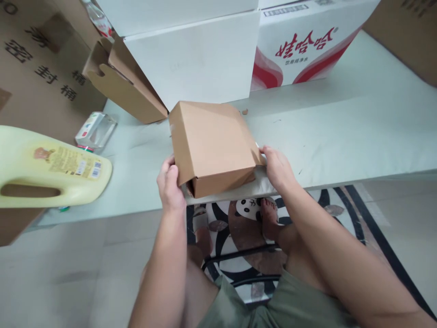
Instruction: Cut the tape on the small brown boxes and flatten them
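Observation:
A brown cardboard box [218, 141] lies at the front edge of the table, its lid panel folded over and facing up. The near left corner gapes a little where the lid flap stands off the front wall. My left hand [171, 184] is closed on the left side flap, thumb outside. At the near right corner, my right hand [277, 166] pinches the cardboard edge between thumb and fingers. Some of the fingertips of both hands are hidden behind the cardboard.
Behind stand a white carton with red print [293, 50] and an open brown cardboard box [128, 82]. To the left are a clear plastic bottle [97, 130] on its side, a large yellow jug [61, 168] and a big brown carton [44, 68]. Below lies a panda-patterned mat [247, 208].

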`<state>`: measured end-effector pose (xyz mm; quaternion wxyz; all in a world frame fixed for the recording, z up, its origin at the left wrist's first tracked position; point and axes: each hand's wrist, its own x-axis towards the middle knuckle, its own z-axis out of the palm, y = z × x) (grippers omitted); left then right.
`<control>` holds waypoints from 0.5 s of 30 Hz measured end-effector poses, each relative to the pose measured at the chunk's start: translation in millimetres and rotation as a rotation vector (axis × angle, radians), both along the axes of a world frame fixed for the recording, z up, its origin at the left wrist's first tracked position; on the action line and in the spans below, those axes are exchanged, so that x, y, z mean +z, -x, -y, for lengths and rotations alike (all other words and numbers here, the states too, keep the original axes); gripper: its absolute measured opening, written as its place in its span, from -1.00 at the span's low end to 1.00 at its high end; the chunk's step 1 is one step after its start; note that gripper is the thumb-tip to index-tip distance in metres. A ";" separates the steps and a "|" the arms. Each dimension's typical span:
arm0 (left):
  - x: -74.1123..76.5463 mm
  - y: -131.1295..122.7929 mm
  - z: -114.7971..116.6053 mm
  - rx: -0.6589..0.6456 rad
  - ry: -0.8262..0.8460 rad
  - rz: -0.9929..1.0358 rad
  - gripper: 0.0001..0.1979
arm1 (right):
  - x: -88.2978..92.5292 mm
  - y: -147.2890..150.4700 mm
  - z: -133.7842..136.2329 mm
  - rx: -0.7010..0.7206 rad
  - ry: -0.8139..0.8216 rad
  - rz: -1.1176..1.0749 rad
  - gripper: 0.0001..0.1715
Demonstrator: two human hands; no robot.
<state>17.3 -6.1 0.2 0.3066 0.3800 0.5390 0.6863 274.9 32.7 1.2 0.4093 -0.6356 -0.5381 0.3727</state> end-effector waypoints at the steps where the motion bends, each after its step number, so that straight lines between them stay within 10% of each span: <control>1: 4.3 -0.1 0.8 0.000 0.005 -0.015 -0.52 | -2.0 -0.1 0.5 -0.001 0.051 -0.020 -0.32; 8: 17.0 14.2 1.0 0.078 0.058 0.113 -0.74 | -9.5 -0.4 7.1 0.262 -0.200 -0.466 -0.26; 15: 13.3 14.3 0.4 0.047 0.047 0.246 -0.64 | -6.4 9.1 13.4 0.324 -0.180 -0.396 -0.10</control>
